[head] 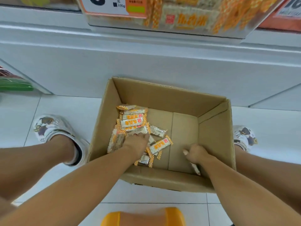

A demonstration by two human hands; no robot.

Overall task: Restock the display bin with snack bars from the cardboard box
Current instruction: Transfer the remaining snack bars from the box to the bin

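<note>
Fingers of the left hand (136, 141) are curled down into the heap of snack bars (133, 123), gripping wrappers at the heap's near edge; how many bars they enclose cannot be told. Fingers of the right hand (196, 153) are curled into a loose fist; a small pale object shows at the fingertips, too blurred to identify, so its grasp cannot be confirmed.

Snack bars lie loose on the floor of the cardboard box (215, 132), gathered in its left half, directly under and beyond the left hand. One bar (161, 145) lies between the two hands, apart from the right hand. Another wrapper (195, 168) lies at the near wall, partly hidden by the right forearm. Right half of the box floor is bare cardboard.

Box stands open on white floor tiles (268, 128), between the person's two patterned shoes (53, 128). Beyond it rises a white shelf base (97, 62), and above that a clear display bin (179, 18) with orange-checked packs and a price card (110, 5). An orange object (112, 217) sits at the lower edge.
</note>
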